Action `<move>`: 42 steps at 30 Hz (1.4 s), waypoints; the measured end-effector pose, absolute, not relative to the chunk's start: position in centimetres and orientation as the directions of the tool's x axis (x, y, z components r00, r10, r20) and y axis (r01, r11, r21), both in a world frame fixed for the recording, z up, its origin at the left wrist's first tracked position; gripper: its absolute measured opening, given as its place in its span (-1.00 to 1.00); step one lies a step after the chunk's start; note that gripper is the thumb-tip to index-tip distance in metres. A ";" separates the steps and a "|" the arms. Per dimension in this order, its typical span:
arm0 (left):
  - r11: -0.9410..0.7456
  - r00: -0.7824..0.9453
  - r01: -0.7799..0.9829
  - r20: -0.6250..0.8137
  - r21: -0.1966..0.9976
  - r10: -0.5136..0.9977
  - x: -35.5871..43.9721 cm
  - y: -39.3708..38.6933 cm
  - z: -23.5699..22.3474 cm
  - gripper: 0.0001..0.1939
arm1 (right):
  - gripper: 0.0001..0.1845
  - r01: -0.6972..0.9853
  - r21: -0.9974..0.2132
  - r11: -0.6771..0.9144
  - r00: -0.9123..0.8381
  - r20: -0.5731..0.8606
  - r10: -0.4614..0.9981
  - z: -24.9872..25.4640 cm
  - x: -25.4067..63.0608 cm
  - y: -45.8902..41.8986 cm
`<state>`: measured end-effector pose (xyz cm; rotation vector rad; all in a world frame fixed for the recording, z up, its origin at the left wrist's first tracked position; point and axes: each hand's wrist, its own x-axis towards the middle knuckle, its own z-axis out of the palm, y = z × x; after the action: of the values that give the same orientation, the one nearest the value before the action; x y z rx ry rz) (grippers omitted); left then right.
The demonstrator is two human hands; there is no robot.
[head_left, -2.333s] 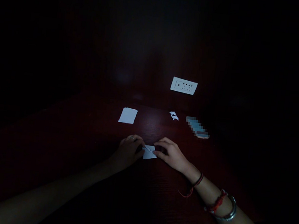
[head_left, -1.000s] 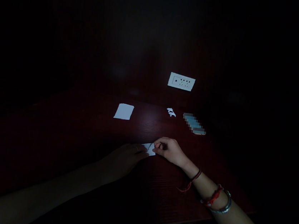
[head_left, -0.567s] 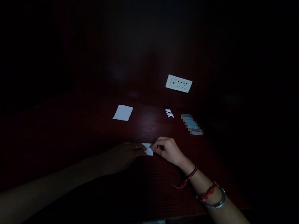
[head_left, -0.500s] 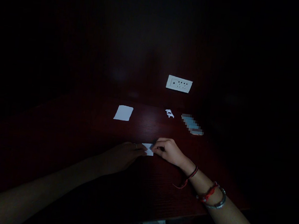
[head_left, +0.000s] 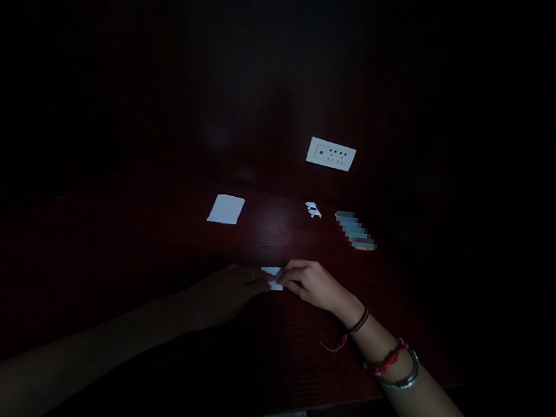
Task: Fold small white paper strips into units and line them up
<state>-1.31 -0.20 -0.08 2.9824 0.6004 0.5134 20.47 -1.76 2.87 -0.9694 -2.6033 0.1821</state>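
A small white piece of paper (head_left: 276, 287) lies on the dark red table, partly covered by my fingers. It looks folded, though the dim light hides the creases. My left hand (head_left: 233, 290), with a ring on one finger, holds the paper's left side between thumb and fingers. From the right, my right hand (head_left: 312, 283) has its fingertips closed on the paper's right side. The two hands' fingertips nearly meet over it.
Farther back on the table (head_left: 269, 234) lies a stack of white paper sheets (head_left: 226, 209). Small folded white paper pieces (head_left: 313, 210) sit to its right, beside a phone (head_left: 356, 231) with a blurred screen. A white wall socket (head_left: 331, 154) is behind them.
My right hand's fingers have shifted slightly left and lower over the paper, nearer my left fingertips. The whole view has drifted a little; the other things stay put.
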 end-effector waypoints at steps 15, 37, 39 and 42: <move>-0.915 0.855 0.381 0.327 0.130 0.402 -1.4 -0.4 0.1 -0.61 | -0.81 0.658 -0.192 0.728 -0.697 0.208 0.686 3.6 20.4 -2.2; -0.927 0.856 0.356 0.355 0.122 0.375 -1.4 0.2 -0.7 -0.64 | -0.73 0.681 -0.024 0.732 -0.719 0.168 0.675 3.9 20.7 -2.4; -0.925 0.856 0.361 0.351 0.120 0.380 -1.4 0.2 -0.7 -0.64 | -0.72 0.682 -0.015 0.732 -0.720 0.163 0.674 3.9 20.7 -2.4; -0.921 0.862 0.369 0.325 0.122 0.388 -1.4 0.0 -0.5 -0.63 | -0.73 0.681 -0.015 0.733 -0.722 0.161 0.674 4.0 20.6 -2.4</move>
<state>-1.39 0.04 -0.51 2.9783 0.6058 0.5376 20.63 -2.40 3.99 -1.0931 -2.7779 -0.0678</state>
